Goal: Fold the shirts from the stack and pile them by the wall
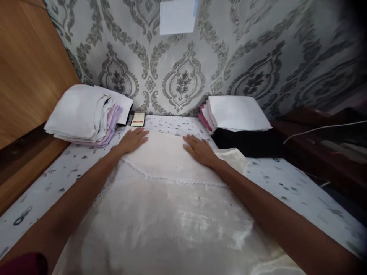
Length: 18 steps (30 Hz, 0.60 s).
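Note:
A cream-white garment point(166, 214) with a lace-like trim lies spread over the patterned sheet, its far part folded into a flat panel. On the left side of that panel my left hand point(132, 140) rests palm down, fingers stretched out. My right hand point(200, 149) lies flat on the panel's right side, fingers apart. Neither hand grips anything. Past my right wrist, a loose corner of the cloth sticks out and rises slightly off the sheet.
Folded white, pink and lilac clothes point(82, 112) are stacked at the left by a wooden panel point(31, 65). A small box-like item point(138, 119) lies beside them. At the right, folded white cloth point(236, 112) sits by black cloth point(246, 143). Patterned wallpaper point(183, 76) stands behind.

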{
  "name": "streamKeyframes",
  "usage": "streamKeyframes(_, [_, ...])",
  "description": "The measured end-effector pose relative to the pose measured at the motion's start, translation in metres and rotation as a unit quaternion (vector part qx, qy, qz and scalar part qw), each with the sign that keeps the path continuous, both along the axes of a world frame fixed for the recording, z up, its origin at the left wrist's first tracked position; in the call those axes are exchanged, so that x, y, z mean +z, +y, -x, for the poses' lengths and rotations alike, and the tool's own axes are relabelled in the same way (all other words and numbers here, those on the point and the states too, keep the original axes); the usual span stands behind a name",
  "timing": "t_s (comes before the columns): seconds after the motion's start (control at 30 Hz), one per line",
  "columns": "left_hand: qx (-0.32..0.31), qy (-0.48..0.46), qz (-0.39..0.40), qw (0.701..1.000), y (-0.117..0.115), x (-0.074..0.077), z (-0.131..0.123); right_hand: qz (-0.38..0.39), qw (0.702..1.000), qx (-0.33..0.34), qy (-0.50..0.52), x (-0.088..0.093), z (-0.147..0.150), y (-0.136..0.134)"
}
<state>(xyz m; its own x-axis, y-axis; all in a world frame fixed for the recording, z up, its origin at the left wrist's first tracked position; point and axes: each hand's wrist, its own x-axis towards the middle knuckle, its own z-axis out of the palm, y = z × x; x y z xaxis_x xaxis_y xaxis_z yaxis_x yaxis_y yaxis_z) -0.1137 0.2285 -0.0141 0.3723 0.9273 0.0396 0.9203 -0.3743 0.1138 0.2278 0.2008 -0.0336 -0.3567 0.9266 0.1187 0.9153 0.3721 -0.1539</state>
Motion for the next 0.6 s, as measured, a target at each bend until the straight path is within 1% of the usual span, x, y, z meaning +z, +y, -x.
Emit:
streamKeyframes(0.07, [0.009,0.001,-0.014,1.000,-0.006,0.004,-0.003,-0.026,1.000,0.001,0.004,0.002,0.001,-0.003])
streamKeyframes(0.13, [0.030,0.002,-0.026,0.999,-0.021,0.009,-0.009,-0.068,0.998,0.004,0.008,0.005,0.005,-0.011])
streamKeyframes(0.2, [0.035,-0.008,-0.018,0.999,-0.046,0.014,-0.017,-0.108,0.994,0.015,0.007,0.007,0.007,-0.028])
streamKeyframes(0.23, [0.023,-0.017,-0.002,1.000,-0.061,0.016,-0.021,-0.120,0.992,0.023,0.006,0.008,0.007,-0.039])
streamKeyframes(0.3, [-0.027,-0.030,0.039,0.998,-0.094,0.018,-0.026,-0.127,0.991,0.037,0.000,0.007,0.000,-0.063])
streamKeyframes(0.37, [-0.073,-0.028,0.067,0.995,-0.125,0.018,-0.023,-0.113,0.993,0.027,0.000,0.003,-0.017,-0.086])
streamKeyframes(0.4, [-0.080,-0.022,0.072,0.994,-0.137,0.017,-0.018,-0.103,0.995,0.014,0.003,0.000,-0.029,-0.096])
streamKeyframes(0.43, [-0.075,-0.015,0.072,0.994,-0.146,0.016,-0.011,-0.092,0.996,-0.002,0.009,-0.002,-0.043,-0.104])
streamKeyframes(0.5, [-0.041,-0.002,0.066,0.997,-0.157,0.013,0.006,-0.082,0.996,-0.034,0.021,-0.006,-0.073,-0.116])
streamKeyframes(0.6, [0.003,0.011,0.054,0.998,-0.160,0.013,0.031,-0.067,0.994,-0.074,0.047,-0.004,-0.106,-0.129])
